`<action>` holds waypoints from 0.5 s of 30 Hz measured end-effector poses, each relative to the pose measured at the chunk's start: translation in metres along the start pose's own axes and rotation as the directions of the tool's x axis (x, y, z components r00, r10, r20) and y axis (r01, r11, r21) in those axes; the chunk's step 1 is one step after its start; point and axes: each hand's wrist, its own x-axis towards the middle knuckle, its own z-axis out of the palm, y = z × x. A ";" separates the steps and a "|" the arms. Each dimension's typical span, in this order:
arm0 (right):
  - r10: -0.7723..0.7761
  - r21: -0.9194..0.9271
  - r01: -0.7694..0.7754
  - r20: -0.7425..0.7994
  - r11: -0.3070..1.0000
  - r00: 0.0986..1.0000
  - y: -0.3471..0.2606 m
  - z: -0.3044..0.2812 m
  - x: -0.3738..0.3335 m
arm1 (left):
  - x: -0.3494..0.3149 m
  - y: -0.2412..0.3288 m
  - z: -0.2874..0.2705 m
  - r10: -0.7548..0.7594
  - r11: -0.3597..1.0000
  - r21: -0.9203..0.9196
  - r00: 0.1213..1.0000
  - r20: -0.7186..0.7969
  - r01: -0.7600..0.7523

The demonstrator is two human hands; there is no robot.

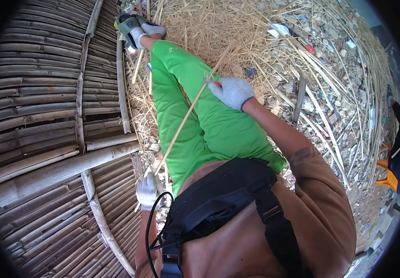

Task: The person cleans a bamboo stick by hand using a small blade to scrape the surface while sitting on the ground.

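A long, thin bamboo strip [181,124] slants across my green-clad thighs, from the lower left up to the far right. My left hand [147,191], in a white knit glove, is closed around its near end beside my left hip. My right hand [233,92], gloved too, is closed above my right leg on what looks like a small knife [217,84] with a red handle. Its short blade lies against the strip, and most of the handle is hidden in the glove. The strip's far end extends past this hand over the shavings.
A bamboo-slat platform [33,88] with a thick bamboo pole [65,170] fills the left side. Pale shavings [200,28] pile up ahead. At right, loose bamboo strips [327,125] lie over rubble and litter. Another person [399,139] and an orange chair [387,176] show at the right rim.
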 end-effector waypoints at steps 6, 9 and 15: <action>0.000 0.025 0.001 -0.034 1.000 0.999 0.001 0.003 0.003 | -0.223 -0.082 -0.004 -0.251 0.968 0.009 0.961 0.119 0.252; 0.114 0.110 -0.108 -0.054 0.988 0.992 0.015 0.005 0.004 | -0.293 -0.083 -0.054 -0.434 0.898 -0.014 0.889 0.148 0.441; 0.077 0.129 -0.044 -0.259 0.991 0.963 0.012 0.018 -0.008 | -0.233 -0.026 -0.032 -0.611 0.766 -0.231 0.791 0.030 0.600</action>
